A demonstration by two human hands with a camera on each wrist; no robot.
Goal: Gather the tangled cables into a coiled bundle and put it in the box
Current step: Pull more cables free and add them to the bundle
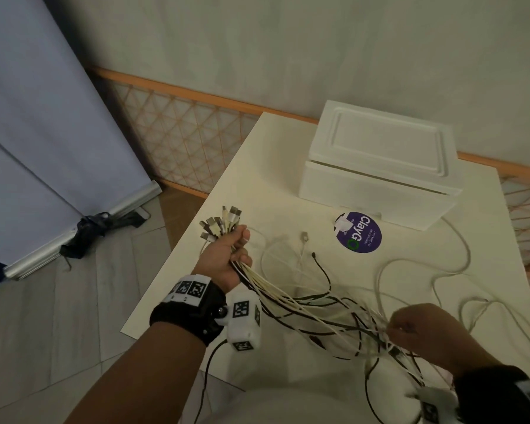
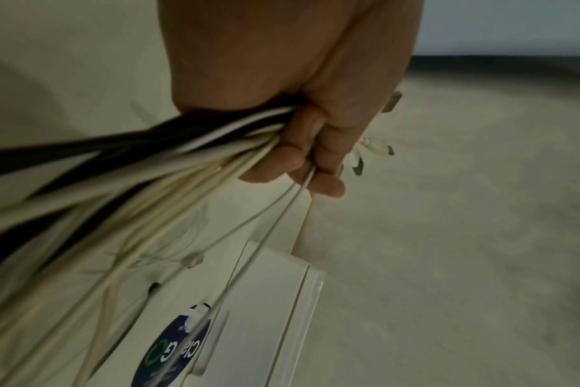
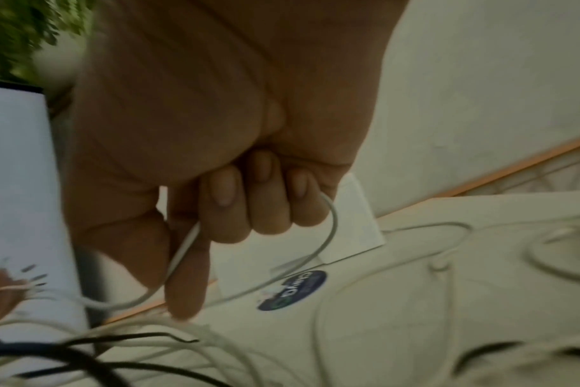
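Left hand [image 1: 227,255] fisted round the plug ends of the cables [image 1: 291,296] over the counter's [image 1: 178,301] left edge; right hand [image 1: 416,332] pinches one white strand near the front edge. Loose loops sprawl toward the box [image 1: 377,191] at the far edge — lid on. Likely snags: a hard tug tightens the tangle, or trailing ends slip off the edge.

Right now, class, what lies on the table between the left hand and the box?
In the head view, between the left hand and the box: loose white cable loops, a stray plug, and a purple sticker in front of the box.
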